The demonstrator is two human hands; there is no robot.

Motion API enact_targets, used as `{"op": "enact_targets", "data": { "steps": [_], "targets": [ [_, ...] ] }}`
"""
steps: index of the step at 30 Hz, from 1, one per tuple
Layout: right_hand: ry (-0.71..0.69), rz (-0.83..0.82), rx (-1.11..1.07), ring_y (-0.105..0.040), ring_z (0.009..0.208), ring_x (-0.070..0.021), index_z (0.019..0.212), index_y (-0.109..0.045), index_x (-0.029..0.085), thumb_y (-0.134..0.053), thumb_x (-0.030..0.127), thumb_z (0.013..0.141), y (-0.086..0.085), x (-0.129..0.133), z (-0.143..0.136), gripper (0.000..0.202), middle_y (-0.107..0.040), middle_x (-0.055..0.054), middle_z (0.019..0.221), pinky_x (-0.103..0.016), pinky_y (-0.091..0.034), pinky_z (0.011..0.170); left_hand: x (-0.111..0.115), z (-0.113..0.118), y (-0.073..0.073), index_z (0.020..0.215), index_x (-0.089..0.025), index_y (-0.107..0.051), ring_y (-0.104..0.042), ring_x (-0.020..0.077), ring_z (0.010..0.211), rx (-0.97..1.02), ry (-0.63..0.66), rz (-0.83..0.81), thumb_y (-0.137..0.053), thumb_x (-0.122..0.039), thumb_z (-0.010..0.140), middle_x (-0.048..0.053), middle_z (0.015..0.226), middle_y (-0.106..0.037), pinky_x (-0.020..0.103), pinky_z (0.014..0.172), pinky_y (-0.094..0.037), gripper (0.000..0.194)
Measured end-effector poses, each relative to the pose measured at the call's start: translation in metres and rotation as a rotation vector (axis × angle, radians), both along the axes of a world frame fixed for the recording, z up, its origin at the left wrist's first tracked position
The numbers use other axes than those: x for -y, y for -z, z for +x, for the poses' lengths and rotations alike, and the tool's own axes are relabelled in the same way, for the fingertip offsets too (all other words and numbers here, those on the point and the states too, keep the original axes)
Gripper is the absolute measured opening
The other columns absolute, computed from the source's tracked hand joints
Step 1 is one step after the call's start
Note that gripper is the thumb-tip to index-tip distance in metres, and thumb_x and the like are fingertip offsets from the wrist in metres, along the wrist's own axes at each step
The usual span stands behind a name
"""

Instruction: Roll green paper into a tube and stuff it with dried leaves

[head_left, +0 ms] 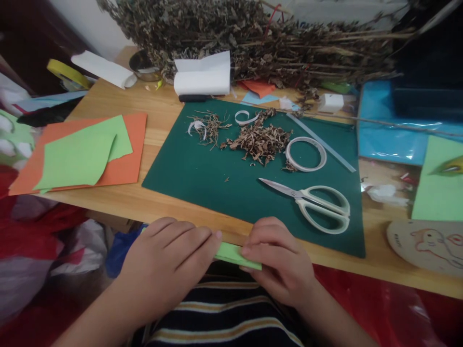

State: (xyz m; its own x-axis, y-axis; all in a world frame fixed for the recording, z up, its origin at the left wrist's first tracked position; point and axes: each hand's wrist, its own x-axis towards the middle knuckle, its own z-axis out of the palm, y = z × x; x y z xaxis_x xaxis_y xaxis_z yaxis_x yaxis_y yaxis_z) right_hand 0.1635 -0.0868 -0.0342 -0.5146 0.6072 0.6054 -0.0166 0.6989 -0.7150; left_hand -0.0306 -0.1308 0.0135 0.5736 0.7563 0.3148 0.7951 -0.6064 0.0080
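Observation:
A narrow folded strip of green paper [237,254] is held between my two hands at the table's front edge, above my lap. My left hand [170,262] is closed over its left part, so most of that end is hidden. At the other end, my right hand [278,260] pinches the paper between thumb and fingers. Just beyond lies a green cutting mat [202,178]. On it are scissors [307,200] with pale handles, a roll of tape [306,154], a pile of crumbled dry leaves [262,140] and a small heap of thin stems [213,127].
Orange paper [132,144] with green sheets [75,159] on top lies at the left. A white paper roll [202,79] and bundled dried plants [231,33] stand at the back. On the right are a blue packet [390,130] and a board with a drawing [427,246].

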Motion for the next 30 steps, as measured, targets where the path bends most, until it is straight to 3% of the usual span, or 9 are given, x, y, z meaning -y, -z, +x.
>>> {"op": "enact_targets", "data": {
  "steps": [9,13,20,24,30],
  "targets": [
    [-0.013,0.0,-0.036,-0.054,0.075,-0.0139,0.095,-0.053,0.017,-0.049,0.004,0.07,-0.001,0.002,-0.001,0.028,-0.053,-0.005,0.084,-0.031,-0.05,0.065,-0.005,0.0,0.001,0.088,-0.016,-0.056,-0.057,0.0145,0.063,0.027,-0.015,-0.036,-0.044,-0.017,0.083,0.0,0.074,-0.066,0.029,0.061,-0.041,0.013],
    [0.069,0.0,0.017,-0.055,0.076,-0.0125,0.095,-0.051,0.017,-0.048,0.002,0.071,-0.001,0.005,0.0,0.029,-0.055,-0.006,0.087,-0.026,-0.051,0.064,-0.006,-0.004,0.006,0.093,-0.016,-0.055,-0.057,0.0154,0.064,0.024,-0.01,-0.009,-0.048,-0.018,0.081,0.001,0.077,-0.067,0.03,0.06,-0.04,0.014],
    [0.078,-0.071,0.089,-0.059,0.077,-0.0126,0.088,-0.052,0.016,-0.052,0.01,0.072,-0.003,0.003,-0.003,0.016,-0.061,-0.007,0.086,-0.025,-0.051,0.065,-0.003,-0.003,0.011,0.092,-0.014,-0.055,-0.056,0.016,0.062,0.006,-0.003,-0.06,-0.039,-0.015,0.083,0.002,0.076,-0.066,0.031,0.059,-0.04,0.018],
    [0.034,0.036,0.255,-0.06,0.074,-0.0132,0.088,-0.058,0.015,-0.058,0.015,0.073,-0.006,-0.002,-0.007,0.015,-0.066,-0.005,0.082,-0.027,-0.049,0.065,-0.003,0.002,0.01,0.09,-0.013,-0.056,-0.055,0.0164,0.058,-0.039,0.021,-0.117,-0.034,-0.014,0.083,0.003,0.071,-0.065,0.031,0.056,-0.039,0.022],
    [0.032,0.086,0.26,-0.06,0.074,-0.0108,0.091,-0.06,0.015,-0.058,0.013,0.074,-0.006,-0.002,-0.003,0.017,-0.067,-0.003,0.085,-0.024,-0.047,0.064,-0.003,0.001,0.006,0.087,-0.014,-0.056,-0.055,0.0153,0.057,-0.029,0.026,-0.116,-0.036,-0.017,0.084,0.002,0.07,-0.064,0.03,0.055,-0.037,0.021]
  ]
}}
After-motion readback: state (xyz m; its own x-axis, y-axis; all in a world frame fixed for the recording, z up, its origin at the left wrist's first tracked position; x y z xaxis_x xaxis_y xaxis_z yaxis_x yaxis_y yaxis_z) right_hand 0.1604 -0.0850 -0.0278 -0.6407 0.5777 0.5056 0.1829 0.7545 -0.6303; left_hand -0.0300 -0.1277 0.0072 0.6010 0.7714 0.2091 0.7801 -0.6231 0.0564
